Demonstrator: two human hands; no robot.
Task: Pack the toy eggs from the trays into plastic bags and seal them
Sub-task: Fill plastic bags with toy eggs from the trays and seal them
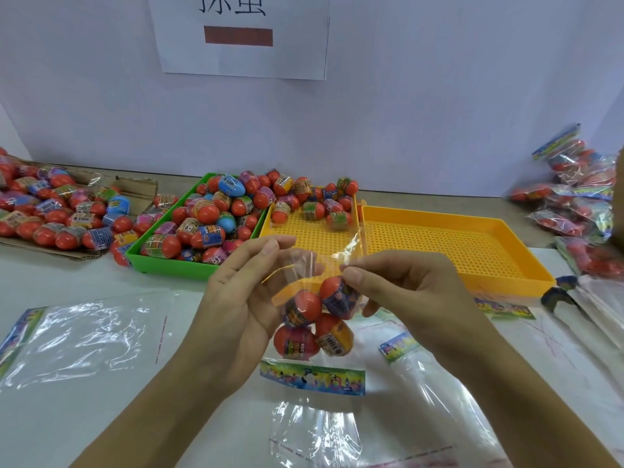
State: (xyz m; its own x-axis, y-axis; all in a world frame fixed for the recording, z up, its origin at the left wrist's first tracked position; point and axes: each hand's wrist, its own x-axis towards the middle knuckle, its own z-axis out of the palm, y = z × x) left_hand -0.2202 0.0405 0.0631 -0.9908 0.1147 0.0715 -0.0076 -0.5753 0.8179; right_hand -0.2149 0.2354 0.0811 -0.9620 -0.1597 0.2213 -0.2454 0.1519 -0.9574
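Observation:
A clear plastic bag [312, 265] hangs over the middle of the table with several toy eggs [314, 319] inside, red with colourful wrappers. My left hand [239, 298] pinches the bag's top left edge and my right hand [401, 292] pinches its top right edge. A printed colourful strip [312, 378] runs along the bag's bottom. A green tray [162, 261] heaped with eggs stands behind on the left. Beside it, a yellow tray [314, 238] holds several eggs at its far end.
An empty yellow tray [472, 238] lies to the right. A cardboard box [60, 214] full of eggs is at far left. Filled bags [574, 197] are piled at far right. Empty clear bags [84, 339] lie flat on the white table, and a stack of bags [601, 302] is at right.

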